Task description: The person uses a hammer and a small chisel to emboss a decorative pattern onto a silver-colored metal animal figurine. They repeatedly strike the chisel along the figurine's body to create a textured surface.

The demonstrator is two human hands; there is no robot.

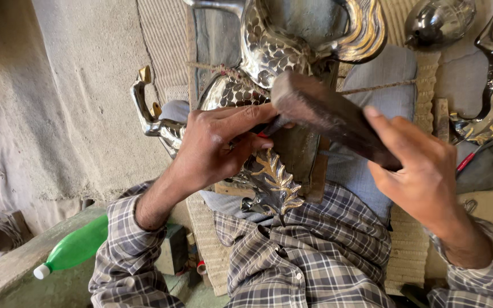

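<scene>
A blue-grey cushion [392, 97] carried the silver fish-scaled metal ornament [269, 48], tied down by a thin cord [378, 86]. Beneath lay a ribbed woven mat [409, 239]. A green plastic bottle [75, 248] rested on the concrete ledge [7, 268].

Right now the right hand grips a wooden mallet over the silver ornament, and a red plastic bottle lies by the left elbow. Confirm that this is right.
Not quite. The plastic bottle by the left elbow is green with a white cap, not red, as the head view shows. The rest stands: the right hand grips the wooden mallet over the silver ornament.
</scene>
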